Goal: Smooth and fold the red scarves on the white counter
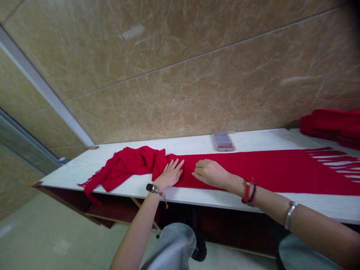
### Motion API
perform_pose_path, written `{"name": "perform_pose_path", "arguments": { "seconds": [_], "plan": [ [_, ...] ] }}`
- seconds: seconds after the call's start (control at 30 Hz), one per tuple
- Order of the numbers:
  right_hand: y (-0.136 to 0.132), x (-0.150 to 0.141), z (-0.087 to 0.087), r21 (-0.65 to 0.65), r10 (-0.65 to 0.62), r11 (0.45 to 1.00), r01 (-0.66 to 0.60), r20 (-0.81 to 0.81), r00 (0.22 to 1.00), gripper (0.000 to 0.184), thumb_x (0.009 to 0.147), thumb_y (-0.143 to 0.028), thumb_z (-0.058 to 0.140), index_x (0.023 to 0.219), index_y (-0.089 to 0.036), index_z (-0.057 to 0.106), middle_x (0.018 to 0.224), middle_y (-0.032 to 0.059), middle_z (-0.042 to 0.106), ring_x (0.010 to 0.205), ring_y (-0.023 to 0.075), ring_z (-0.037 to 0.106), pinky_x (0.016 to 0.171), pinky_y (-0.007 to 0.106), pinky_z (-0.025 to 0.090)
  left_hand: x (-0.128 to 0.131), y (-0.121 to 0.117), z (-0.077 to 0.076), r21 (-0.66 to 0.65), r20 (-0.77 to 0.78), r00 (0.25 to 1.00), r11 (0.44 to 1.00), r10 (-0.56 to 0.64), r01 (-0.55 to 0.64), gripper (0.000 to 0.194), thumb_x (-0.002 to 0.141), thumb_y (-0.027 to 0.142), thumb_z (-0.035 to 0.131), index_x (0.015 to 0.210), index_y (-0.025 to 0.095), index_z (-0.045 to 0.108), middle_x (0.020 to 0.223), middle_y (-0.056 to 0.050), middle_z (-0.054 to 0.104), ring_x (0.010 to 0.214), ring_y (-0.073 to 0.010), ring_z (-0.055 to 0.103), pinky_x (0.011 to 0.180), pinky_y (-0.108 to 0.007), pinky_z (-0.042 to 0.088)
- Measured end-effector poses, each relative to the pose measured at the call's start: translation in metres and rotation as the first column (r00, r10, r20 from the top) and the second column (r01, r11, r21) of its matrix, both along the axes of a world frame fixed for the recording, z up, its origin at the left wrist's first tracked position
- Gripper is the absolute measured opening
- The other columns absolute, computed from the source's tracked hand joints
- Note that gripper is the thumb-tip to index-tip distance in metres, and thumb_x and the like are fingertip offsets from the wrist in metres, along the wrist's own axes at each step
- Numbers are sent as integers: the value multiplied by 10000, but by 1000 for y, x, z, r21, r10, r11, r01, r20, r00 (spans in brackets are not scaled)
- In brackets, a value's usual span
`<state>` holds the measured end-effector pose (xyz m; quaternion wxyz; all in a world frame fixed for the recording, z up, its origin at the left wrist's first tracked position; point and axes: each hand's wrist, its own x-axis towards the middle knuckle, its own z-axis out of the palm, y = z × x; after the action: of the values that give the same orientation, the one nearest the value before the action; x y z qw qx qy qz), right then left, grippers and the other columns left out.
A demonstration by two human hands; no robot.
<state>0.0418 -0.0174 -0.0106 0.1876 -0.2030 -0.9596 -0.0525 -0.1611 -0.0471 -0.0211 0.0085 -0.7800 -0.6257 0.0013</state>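
Note:
A red scarf (270, 170) lies along the white tabletop, flat on the right with its fringe (334, 161) spread out. Its left part is a loose, crumpled heap (132, 165), with one end drooping over the front edge. My left hand (170, 173) rests with spread fingers on the scarf where the heap meets the flat part. To its right, my right hand (210, 173) is over the flat cloth, its fingers curled in. Whatever those fingers may hold is hidden beneath them.
Behind the scarf a phone-like object (223, 141), partly pixelated, lies near the marble-patterned wall (182, 105). More folded red cloth (329, 125) is at the far right. Dark shelves (120, 213) sit under the white table (70, 170); my knee (174, 240) is close to its front edge.

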Motion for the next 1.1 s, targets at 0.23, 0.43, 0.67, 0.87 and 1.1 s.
{"name": "perform_pose_path", "arguments": {
  "seconds": [0.23,0.43,0.67,0.87,1.1],
  "plan": [
    [-2,-2,-27,-151,-34,988,36,15,999,476,884,-406,418,1284,-150,458,1316,142,471,1225,270,391,989,485,303,-6,-2,-11,1,-32,999,1000,22,-22,465,950,321,192,1406,234,210,1469,-111,196,1345,-244,151,1049,-463,202],
    [-7,0,-26,-271,-47,960,75,108,993,520,904,-440,328,1353,-179,363,1411,108,344,1310,269,260,1039,527,202,-7,2,-8,-46,-44,999,999,22,-24,559,914,500,252,1405,235,213,1476,-135,151,1350,-272,115,1040,-476,190],
    [-2,20,-22,-333,7,942,35,122,993,611,885,-521,308,1381,-164,307,1434,118,288,1323,284,220,1050,528,175,-16,6,-8,-86,-29,999,996,-38,35,679,852,593,326,1410,233,185,1479,-144,133,1355,-282,65,1038,-465,180],
    [-2,34,-23,-338,16,941,5,61,998,655,861,-537,367,1374,-133,315,1411,145,334,1311,280,253,1054,511,171,-4,-12,15,-22,-17,984,984,-178,177,604,822,531,460,1328,214,369,1397,-121,326,1291,-256,277,1026,-396,255],
    [-7,30,-20,-173,91,978,-113,-132,987,354,803,-315,564,1091,-112,599,1068,117,628,1026,212,530,927,358,346,17,-31,32,-55,-82,948,951,-306,303,292,802,187,478,1083,166,553,1082,-72,556,992,-192,533,866,-294,426]
  ]
}}
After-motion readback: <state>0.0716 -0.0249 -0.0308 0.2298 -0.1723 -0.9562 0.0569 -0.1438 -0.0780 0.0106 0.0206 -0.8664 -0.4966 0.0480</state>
